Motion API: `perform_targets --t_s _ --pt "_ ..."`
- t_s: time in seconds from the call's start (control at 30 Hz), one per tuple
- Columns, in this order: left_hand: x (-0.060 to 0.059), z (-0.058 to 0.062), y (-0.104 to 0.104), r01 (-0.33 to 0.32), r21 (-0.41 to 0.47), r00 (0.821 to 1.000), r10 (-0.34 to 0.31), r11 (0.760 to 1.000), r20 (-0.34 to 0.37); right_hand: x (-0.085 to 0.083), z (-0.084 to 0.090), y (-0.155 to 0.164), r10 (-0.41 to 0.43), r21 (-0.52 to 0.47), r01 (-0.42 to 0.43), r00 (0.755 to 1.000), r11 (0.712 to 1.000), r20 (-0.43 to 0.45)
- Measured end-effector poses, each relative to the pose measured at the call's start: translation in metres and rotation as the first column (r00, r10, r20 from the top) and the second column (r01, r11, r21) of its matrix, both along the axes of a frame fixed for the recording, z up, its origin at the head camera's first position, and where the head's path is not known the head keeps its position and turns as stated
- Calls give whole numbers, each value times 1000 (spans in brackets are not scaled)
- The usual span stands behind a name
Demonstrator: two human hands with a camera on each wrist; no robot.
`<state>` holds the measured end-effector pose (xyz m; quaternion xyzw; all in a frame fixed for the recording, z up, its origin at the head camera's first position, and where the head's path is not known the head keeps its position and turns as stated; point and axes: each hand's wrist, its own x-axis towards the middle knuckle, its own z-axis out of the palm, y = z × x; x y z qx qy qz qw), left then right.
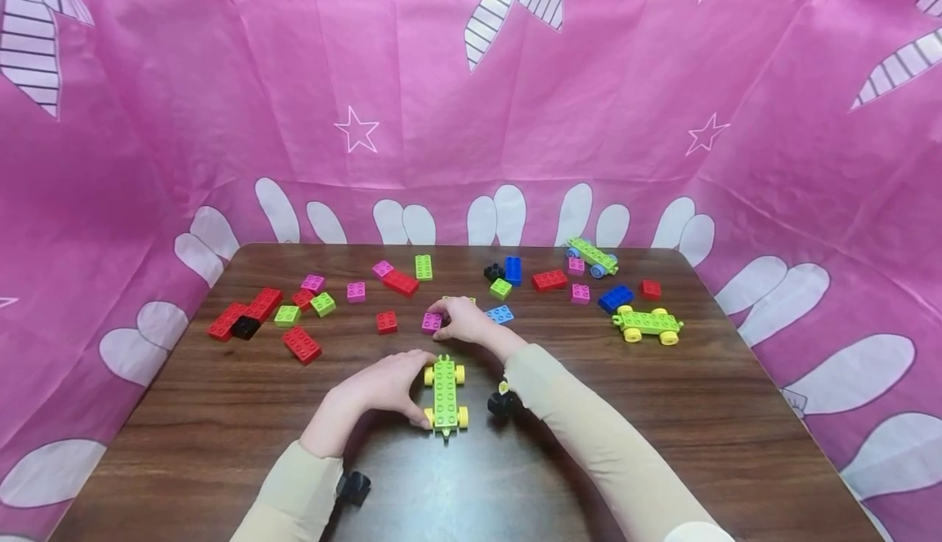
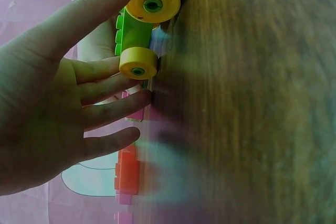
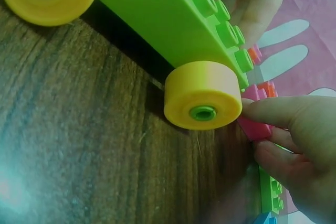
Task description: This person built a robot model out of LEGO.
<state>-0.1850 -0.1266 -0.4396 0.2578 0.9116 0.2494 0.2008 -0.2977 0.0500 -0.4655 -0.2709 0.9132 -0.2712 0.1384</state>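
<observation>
two hands at a green car and a pink brick

the table [image 1: 662,444] is dark wood, with a pink cloth [image 1: 184,117] standing behind it and around its sides. many bricks lie on the far half of the table: red, pink, green, blue and black. two more cars are there, one [image 1: 648,324] at the right and one [image 1: 592,257] far back.

the green car [image 1: 445,395] with yellow wheels stands in the middle, near the front edge. the left hand [image 1: 386,384] is relaxed, fingers almost straight, and touches the car's left side. the right hand [image 1: 464,320] is just behind the car and pinches a pink brick [image 1: 431,323] with its fingertips; this brick rests on the table.
</observation>
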Motion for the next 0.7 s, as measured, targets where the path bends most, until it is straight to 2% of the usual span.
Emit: perform_targets --t_s 0.27,0.7 --pt "-1 -2 0 7 6 1000 -7 1000 2 1 -1 0 4 11 -4 1000 1000 -25" --pt "0 -1 0 5 9 1000 -4 1000 -12 12 5 15 -48 -98 41 996 994 -71"
